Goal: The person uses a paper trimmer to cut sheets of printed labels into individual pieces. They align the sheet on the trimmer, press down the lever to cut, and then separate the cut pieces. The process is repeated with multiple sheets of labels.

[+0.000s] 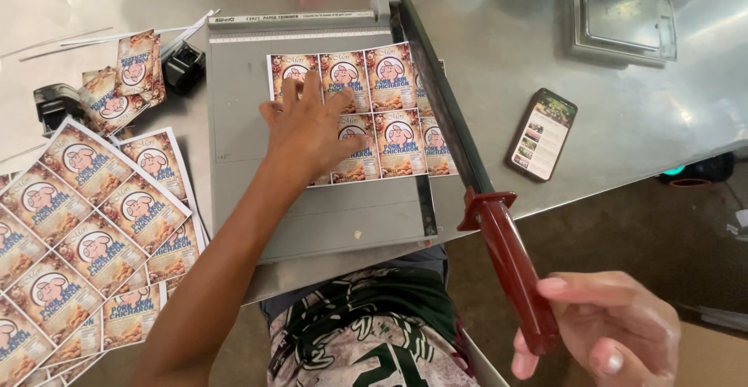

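My left hand [312,126] presses flat on a printed label sheet [389,114] that lies on the grey paper trimmer [312,216]. The sheet's right column pokes out past the cutting edge under the raised blade arm [444,99]. My right hand [604,328] grips the dark red handle [514,270] at the near end of the blade arm, which is lifted off the base.
Uncut label sheets [86,223] fan out on the left of the metal table [499,36], with cut labels [128,75], paper strips and black binder clips [183,66] behind them. A phone [542,134] and a stack of metal trays [622,17] lie to the right.
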